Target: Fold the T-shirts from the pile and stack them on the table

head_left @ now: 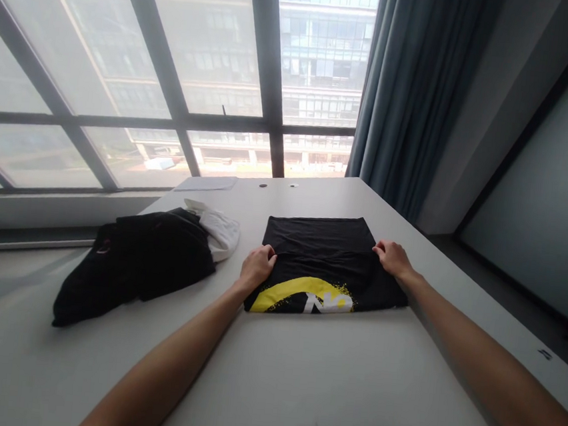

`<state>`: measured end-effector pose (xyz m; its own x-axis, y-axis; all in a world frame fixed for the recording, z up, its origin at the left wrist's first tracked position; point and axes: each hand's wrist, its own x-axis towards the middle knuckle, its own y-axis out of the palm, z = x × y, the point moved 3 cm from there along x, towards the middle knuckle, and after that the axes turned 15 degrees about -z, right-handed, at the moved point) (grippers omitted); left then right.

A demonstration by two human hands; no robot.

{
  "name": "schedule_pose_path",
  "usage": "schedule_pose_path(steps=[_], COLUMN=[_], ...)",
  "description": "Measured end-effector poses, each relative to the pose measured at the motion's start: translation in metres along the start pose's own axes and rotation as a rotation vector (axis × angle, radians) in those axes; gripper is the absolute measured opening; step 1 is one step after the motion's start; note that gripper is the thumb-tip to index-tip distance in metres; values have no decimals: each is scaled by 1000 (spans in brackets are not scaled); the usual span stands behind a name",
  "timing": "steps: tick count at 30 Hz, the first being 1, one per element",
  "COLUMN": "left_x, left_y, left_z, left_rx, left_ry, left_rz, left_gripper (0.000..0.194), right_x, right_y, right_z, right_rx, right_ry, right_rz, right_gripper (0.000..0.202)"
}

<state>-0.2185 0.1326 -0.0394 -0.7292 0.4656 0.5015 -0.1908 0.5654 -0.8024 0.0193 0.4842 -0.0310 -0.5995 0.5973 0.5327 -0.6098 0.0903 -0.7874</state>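
Observation:
A black T-shirt point(320, 250) with a yellow and white print lies folded into a rough rectangle on the white table point(328, 378). At its left edge, my left hand point(257, 265) is closed, fingers pinching the fabric. My right hand point(392, 257) pinches the opposite edge, a little farther from me. Light wrinkles run across the cloth between the two hands. The printed part is at the near side, and the rest of the print is folded out of sight.
Left of the shirt lies a heap of black clothing point(144, 256), with a white cloth point(219, 230) at its far end. Flat white sheets point(206, 183) rest near the table's back edge. Beyond stand windows and a blue-grey curtain point(410, 98).

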Motion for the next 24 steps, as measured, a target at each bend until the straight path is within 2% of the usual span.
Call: schedule_pose_path(steps=[5,7,9,11,12,14,17,19,22,24], left_x=[-3,-5,-7,-13,-17,-27,-37,-40,-38,-36], left_y=[-10,-18,-24,-26,-23,-14,4,11,11,5], left_z=[-3,-10,-24,-42,-50,-62,-64,-61,-60,-61], left_rx=[58,94,110,71,40,5,32,33,10,-20], left_ry=[-34,-21,68,232,316,415,388,342,305,294], left_rz=[-12,-27,-62,-67,-41,74,264,305,300,299], left_gripper=[14,16,24,35,39,49,62,64,64,63], right_x=[-1,-5,-11,-21,-27,-40,-55,-59,-59,-58], right_y=[2,-1,-4,-4,-2,7,26,34,35,27], right_z=[7,13,27,48,59,77,86,83,82,85], right_rx=[-112,-137,-120,-54,-12,44,33,28,56,76], right_ry=[-46,-26,-38,-117,-177,-282,-306,-277,-265,-271], right_rz=[91,84,13,-46,-41,52,252,316,312,254], right_gripper=[19,25,34,41,45,52,64,69,70,66])
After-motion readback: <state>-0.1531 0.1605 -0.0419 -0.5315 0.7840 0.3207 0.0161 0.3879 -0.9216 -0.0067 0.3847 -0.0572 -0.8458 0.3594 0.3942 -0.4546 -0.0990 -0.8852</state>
